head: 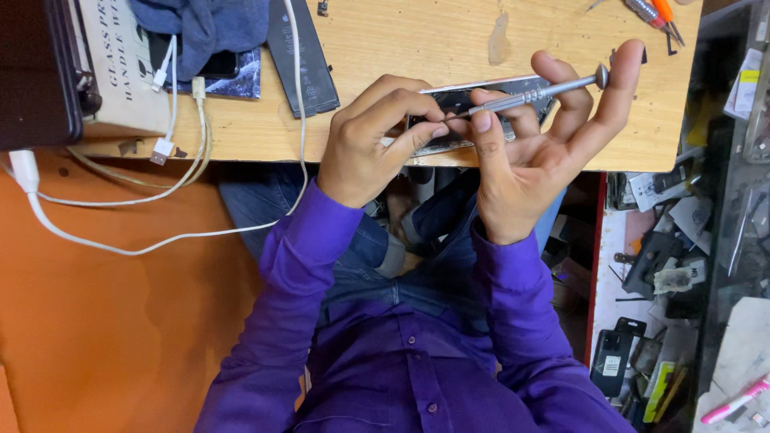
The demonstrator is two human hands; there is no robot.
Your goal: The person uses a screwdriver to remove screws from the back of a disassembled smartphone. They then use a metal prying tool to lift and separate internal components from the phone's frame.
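Head view: right hand (533,152) pinches a screwdriver (536,94), tip down on the phone (473,112); left hand (370,140) presses fingertips on that phone at the tabletop (433,36) edge.

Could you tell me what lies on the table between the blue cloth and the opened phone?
In the head view, a flat black battery lies between the blue cloth and the opened phone, with a white cable running across it.
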